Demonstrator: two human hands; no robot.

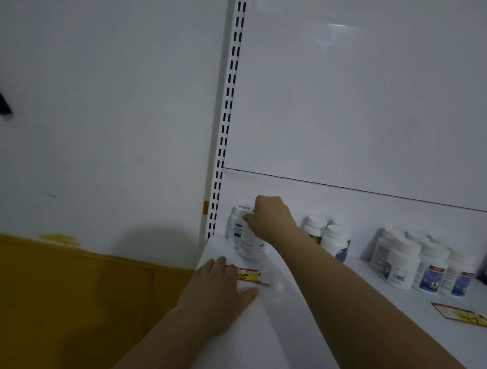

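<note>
The big white shelf [277, 331] runs along a pale back wall, with a tall slotted post [230, 87] at its left end. Bunches of white bottles [413, 266] stand far to the right, and a smaller bunch [335, 239] stands just beside the right arm. The right hand [271, 220] reaches to the back left corner and its fingers curl over the top of a white bottle [247, 245], holding it from above. The left hand [216, 294] lies flat on the front edge of the shelf with straight fingers, holding nothing, and its tips touch a little yellow price tag [252, 275]. The white bottle stands up straight on the shelf, so its long way goes up and down, with the cap end up under the hand. Its label seems to face left and front, but it is too blurry to be sure. Another bottle [237, 224] stands right behind it, so a pull or push could knock that one over. A grip only at the top could also slip, and the arm could bump the small bunch
</note>
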